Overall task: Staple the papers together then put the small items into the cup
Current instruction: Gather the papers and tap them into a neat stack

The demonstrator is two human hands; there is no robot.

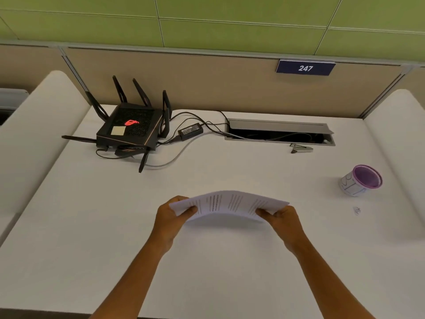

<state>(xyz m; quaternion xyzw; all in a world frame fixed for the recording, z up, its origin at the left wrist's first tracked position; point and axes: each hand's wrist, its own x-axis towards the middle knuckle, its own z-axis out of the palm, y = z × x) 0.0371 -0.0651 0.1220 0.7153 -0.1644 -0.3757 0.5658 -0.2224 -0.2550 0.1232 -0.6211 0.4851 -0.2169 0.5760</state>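
Observation:
A thin stack of printed papers (227,203) is held above the middle of the white desk (92,215), bowed upward. My left hand (170,219) grips its left edge, and my right hand (281,218) grips its right edge. A small silver stapler (301,148) lies far back on the right, just in front of the cable slot. A purple-rimmed cup (360,180) stands at the right. A tiny clip-like item (357,210) lies on the desk in front of the cup.
A black router (128,127) with several antennas sits at the back left, with a power brick (190,130) and cables trailing to an open cable slot (279,132). Padded dividers flank the desk on both sides.

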